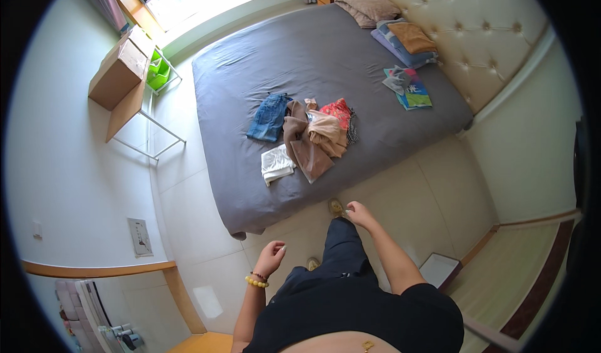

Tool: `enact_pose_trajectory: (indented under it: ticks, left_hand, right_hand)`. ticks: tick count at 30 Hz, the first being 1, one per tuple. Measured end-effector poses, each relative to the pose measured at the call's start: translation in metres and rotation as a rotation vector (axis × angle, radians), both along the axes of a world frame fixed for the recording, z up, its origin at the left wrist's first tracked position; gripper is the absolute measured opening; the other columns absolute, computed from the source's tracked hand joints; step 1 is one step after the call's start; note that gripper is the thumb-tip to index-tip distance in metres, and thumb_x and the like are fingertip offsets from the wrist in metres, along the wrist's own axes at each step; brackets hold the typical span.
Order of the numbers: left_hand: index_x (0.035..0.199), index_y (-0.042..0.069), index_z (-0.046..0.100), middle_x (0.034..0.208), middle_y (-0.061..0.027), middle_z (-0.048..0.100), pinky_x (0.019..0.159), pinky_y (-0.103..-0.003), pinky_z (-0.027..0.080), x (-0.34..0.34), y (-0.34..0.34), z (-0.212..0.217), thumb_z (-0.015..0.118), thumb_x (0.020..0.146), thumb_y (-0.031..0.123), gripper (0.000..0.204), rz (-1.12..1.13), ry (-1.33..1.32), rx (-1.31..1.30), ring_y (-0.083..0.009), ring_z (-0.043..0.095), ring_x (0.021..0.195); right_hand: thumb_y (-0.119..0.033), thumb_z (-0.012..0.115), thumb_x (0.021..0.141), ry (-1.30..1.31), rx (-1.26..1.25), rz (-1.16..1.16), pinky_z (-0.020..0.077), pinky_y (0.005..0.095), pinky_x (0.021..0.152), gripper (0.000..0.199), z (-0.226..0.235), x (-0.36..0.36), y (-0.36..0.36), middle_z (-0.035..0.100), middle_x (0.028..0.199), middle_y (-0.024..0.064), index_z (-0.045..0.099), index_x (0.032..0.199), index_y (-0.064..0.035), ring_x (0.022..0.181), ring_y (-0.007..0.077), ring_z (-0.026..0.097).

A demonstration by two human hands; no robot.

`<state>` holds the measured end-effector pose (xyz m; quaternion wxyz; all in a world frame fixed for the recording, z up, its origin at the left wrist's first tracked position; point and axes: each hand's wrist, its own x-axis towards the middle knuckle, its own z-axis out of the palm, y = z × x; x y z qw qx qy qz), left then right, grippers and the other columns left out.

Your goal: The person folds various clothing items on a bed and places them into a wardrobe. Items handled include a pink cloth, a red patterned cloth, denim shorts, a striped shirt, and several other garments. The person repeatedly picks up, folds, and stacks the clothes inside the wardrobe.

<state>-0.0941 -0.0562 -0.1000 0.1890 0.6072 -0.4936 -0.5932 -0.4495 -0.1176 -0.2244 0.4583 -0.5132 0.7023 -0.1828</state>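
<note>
Both my hands hang in the air short of the bed's near edge. My left hand (271,257), with bracelets at its wrist, has its fingers curled and nothing seen in them. My right hand (358,213) is closed too, near my forward shoe, and holds nothing visible. On the grey bed sheet (231,165) ahead lies a heap of clothes: folded blue jeans (268,118), a long brown garment (294,127), a beige garment (328,134), a red patterned cloth (338,109) and a white folded cloth (276,163).
At the headboard (463,27) are a pillow (366,7), a folded stack (407,43) and a colourful flat packet (413,93). Left of the bed, a cardboard box (122,68) and green bin (158,71) stand by a white-legged table (128,112). A white tray-like object (440,269) lies at right.
</note>
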Motion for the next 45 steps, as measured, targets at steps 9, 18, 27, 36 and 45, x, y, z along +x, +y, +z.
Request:
enact_pose_trajectory:
  ticks: [9,18,27,36,45]
  left_hand:
    - [0.113,0.001,0.056,0.103,-0.0129,0.063,0.083,-0.033,0.049,-0.038,-0.102,0.009,0.059,0.088,0.018,0.031,0.111,-0.347,-0.014,-0.0203,0.061,0.095]
    - [0.115,0.000,0.056,0.103,-0.0156,0.063,0.082,-0.035,0.050,-0.063,-0.118,0.015,0.059,0.087,0.016,0.032,0.166,-0.425,0.256,-0.0247,0.062,0.095]
    - [0.119,0.003,0.054,0.104,-0.0120,0.064,0.083,-0.030,0.049,-0.075,-0.131,-0.007,0.059,0.090,0.017,0.033,0.224,-0.370,0.384,-0.0178,0.061,0.096]
    - [0.116,0.001,0.056,0.105,-0.0117,0.063,0.083,-0.030,0.048,-0.086,-0.153,-0.008,0.056,0.090,0.013,0.028,0.298,-0.322,0.400,-0.0181,0.061,0.097]
    - [0.120,0.004,0.054,0.107,-0.0144,0.063,0.086,-0.031,0.048,-0.064,-0.134,-0.023,0.059,0.090,0.017,0.033,0.252,-0.351,0.488,-0.0201,0.060,0.100]
  right_hand:
    - [-0.016,0.056,0.088,0.207,0.485,0.243,0.0450,0.0443,0.092,0.034,-0.047,-0.014,-0.245,0.043,0.136,0.0170,0.053,0.121,-0.0099,0.119,0.0345,0.047]
    - [-0.023,0.069,0.074,0.522,0.201,0.477,0.0148,0.0580,0.109,0.052,-0.072,-0.037,-0.367,0.008,0.154,0.0090,0.056,0.124,-0.0203,0.142,0.0320,0.004]
    - [-0.033,0.074,0.070,-0.448,-0.391,0.489,0.0312,0.0385,0.106,0.072,-0.141,0.053,-0.423,0.041,0.132,0.0174,0.046,0.129,-0.0011,0.127,0.0291,0.038]
    - [-0.018,0.056,0.082,0.334,0.068,-0.415,0.0473,0.0432,0.085,0.032,-0.209,-0.037,-0.458,0.060,0.113,0.0167,0.057,0.113,-0.0081,0.103,0.0345,0.058]
    - [-0.020,0.078,0.071,-0.418,0.535,-1.340,0.0495,0.0400,0.079,0.071,-0.328,-0.080,-0.476,0.064,0.100,0.0170,0.043,0.126,0.0088,0.086,0.0280,0.062]
